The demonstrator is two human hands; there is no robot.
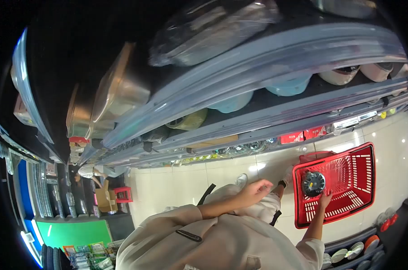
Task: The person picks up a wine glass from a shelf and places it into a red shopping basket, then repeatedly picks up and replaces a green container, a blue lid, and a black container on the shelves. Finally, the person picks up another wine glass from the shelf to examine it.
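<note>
My left hand [256,191] is in front of my body, its fingers loosely bent and nothing showing in them. At my right side, my right hand [325,198] reaches down over the opening of a red shopping basket [365,181], its fingers closed at the basket's handle, which is mostly hidden. Inside the basket, close to that hand, lies a round black thing [313,183] with a small yellow label. The basket's slotted red walls show on the far and right sides.
Long shelves with clear edge strips [276,58] run across ahead, holding pale bowls [288,85] and packaged goods. To the left, another person [89,173] bends near a cardboard box [105,199] and a red stool [123,195]. More shelving with dishes [339,255] stands at lower right.
</note>
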